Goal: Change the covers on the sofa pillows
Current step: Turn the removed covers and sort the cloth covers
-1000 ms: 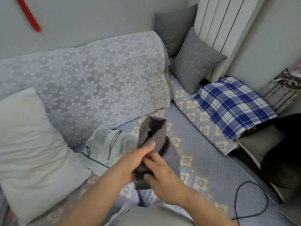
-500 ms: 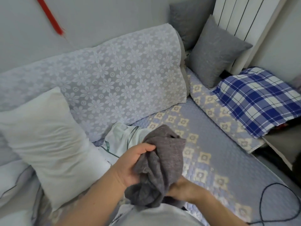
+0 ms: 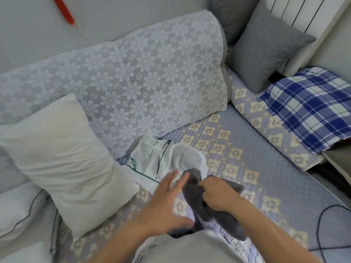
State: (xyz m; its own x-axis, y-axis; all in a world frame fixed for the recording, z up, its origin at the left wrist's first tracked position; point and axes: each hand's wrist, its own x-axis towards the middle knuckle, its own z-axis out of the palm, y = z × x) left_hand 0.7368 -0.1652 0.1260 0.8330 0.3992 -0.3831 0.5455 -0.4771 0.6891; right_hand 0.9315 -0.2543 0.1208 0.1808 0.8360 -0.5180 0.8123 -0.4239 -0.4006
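Cover [image 3: 199, 196], grey, bunched, lies low on sofa seat [image 3: 284, 177] right in front of person, draped from R hand down toward the lap. R hand [image 3: 218, 194] fingers curled, gripping cover at its upper bunched part. L hand [image 3: 167, 202] open, fingers spread and straight, motion-blurred; fingertips just beside cover's top edge, contact can't be confirmed. Cover sits between the two hands, more under R.

Rel. to cover: white mesh bag [image 3: 163, 164] just behind it, touching or nearly so. Bare white pillow [image 3: 62, 158] to the left, leaning on floral backrest [image 3: 133, 82]. Grey pillow [image 3: 266, 52] far back right in sofa corner, blue plaid cloth [image 3: 313, 109] to the right, well apart. Black cable [image 3: 322, 224] near right, on seat edge.
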